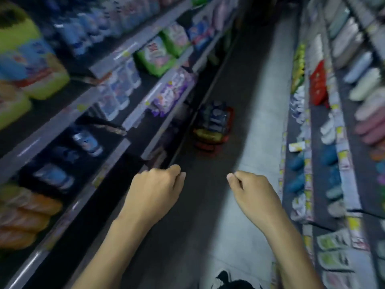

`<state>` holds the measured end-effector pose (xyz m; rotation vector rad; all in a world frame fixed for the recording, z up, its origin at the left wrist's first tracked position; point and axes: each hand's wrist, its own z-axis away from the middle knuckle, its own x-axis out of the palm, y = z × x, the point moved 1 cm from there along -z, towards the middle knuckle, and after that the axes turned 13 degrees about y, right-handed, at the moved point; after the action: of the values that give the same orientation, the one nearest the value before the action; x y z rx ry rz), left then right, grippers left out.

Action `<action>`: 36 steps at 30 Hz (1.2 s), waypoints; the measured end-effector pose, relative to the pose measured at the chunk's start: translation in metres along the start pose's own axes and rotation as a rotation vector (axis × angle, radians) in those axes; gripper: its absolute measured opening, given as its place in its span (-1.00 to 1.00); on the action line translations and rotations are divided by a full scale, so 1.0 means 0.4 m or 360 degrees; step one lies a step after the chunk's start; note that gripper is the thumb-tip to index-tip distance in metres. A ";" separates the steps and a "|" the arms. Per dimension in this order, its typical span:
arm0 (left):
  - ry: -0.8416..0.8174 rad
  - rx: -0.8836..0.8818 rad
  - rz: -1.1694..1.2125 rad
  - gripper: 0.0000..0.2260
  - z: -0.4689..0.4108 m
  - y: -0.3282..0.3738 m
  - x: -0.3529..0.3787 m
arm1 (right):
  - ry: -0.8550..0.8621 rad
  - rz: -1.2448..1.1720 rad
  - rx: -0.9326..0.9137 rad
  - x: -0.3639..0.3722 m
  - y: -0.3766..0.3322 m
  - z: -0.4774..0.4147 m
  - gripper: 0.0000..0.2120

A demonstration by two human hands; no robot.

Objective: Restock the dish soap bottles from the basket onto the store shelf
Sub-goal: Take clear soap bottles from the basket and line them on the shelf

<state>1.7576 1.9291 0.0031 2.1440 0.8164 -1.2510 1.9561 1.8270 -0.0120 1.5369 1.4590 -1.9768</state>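
Note:
A red basket (226, 136) stands on the aisle floor ahead, beside the foot of the left shelf unit, packed with dark blue and yellow items that are too blurred to identify. Both of my arms reach forward over the floor, well short of the basket. My left hand (156, 186) is curled into a loose fist with nothing in it. My right hand (252, 188) is likewise closed and holds nothing. The left shelf (116, 151) carries blue-labelled bottles (87, 140) on a lower level.
Shelving runs down both sides of a narrow aisle. Green, purple and orange packs fill the left shelves (154, 57); pale pouches and a red box (317, 84) line the right. A grey floor strip (256, 113) runs between. My shoe (224, 275) shows at the bottom.

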 end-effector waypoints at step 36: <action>-0.0604 -0.0214 0.0108 -0.74 -1.134 0.148 0.752 | -0.0584 0.0111 0.0088 -0.131 0.406 -1.274 -0.74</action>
<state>2.1781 2.2739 -0.0587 1.7385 0.6388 -1.4617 2.3914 2.1414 -0.0301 1.1458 1.1948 -2.1321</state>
